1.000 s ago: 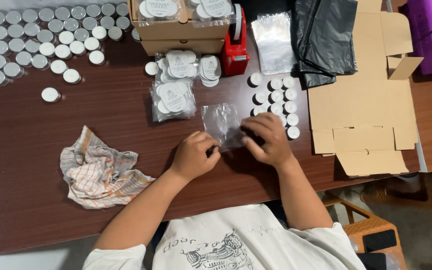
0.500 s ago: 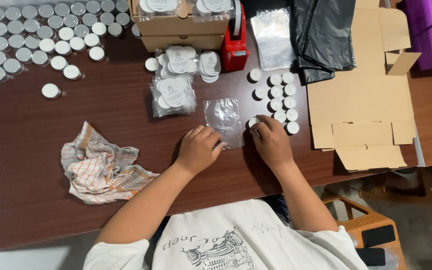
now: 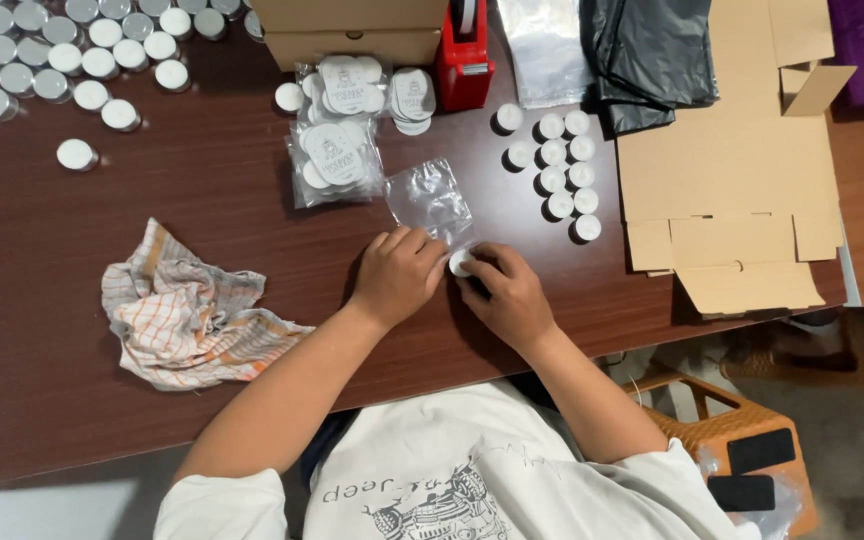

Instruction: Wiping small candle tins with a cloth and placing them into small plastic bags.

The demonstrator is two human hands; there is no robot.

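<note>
My left hand (image 3: 399, 274) rests on the dark wooden table (image 3: 202, 210) and pinches the near edge of a small clear plastic bag (image 3: 430, 200). My right hand (image 3: 505, 292) holds a small white tealight candle (image 3: 461, 264) at the bag's near opening, right beside my left fingers. The bag lies flat and stretches away from me. A cluster of loose white tealights (image 3: 561, 165) stands just right of the bag.
Filled clear bags with round labels (image 3: 337, 150) lie beyond the bag. Many silver-cupped tealights (image 3: 42, 60) fill the far left. A checked cloth (image 3: 187, 310) lies left, a red tape dispenser (image 3: 464, 60) and cardboard box (image 3: 352, 30) behind, flattened cardboard (image 3: 732, 190) right.
My hands have drawn back toward me along the bag. My right hand has left the tealight cluster and now holds one tealight at the bag's near edge.
</note>
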